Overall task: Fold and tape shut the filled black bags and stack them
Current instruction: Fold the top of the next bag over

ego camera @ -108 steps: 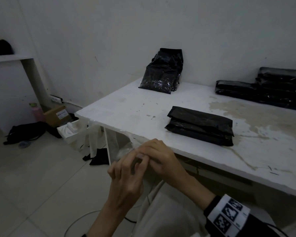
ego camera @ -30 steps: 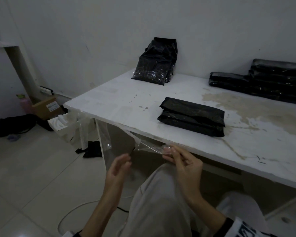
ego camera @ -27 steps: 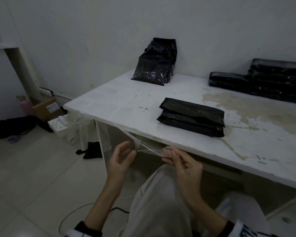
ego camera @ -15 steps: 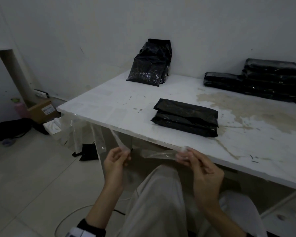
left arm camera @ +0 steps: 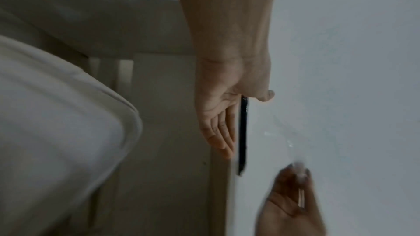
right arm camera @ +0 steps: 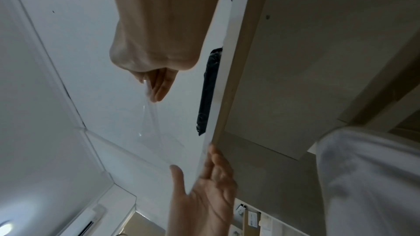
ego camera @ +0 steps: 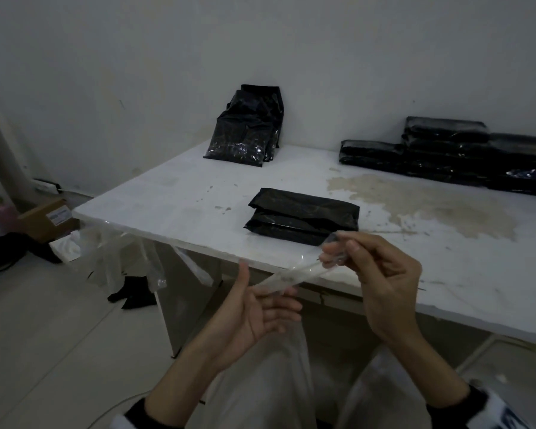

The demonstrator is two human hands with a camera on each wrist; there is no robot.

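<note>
A stained white table by a white wall bears a folded black bag. The right hand pinches a clear tape strip; the left hand lies open beneath.

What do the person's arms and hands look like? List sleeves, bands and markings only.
Both hands are bare: the left hand and the right hand wear no gloves or rings that show. Both forearms are bare up to the wrists' far ends. The left arm ends in a dark cuff with a pale edge below it. The right arm has a dark cuff and a white band with blurred dark markings.
</note>
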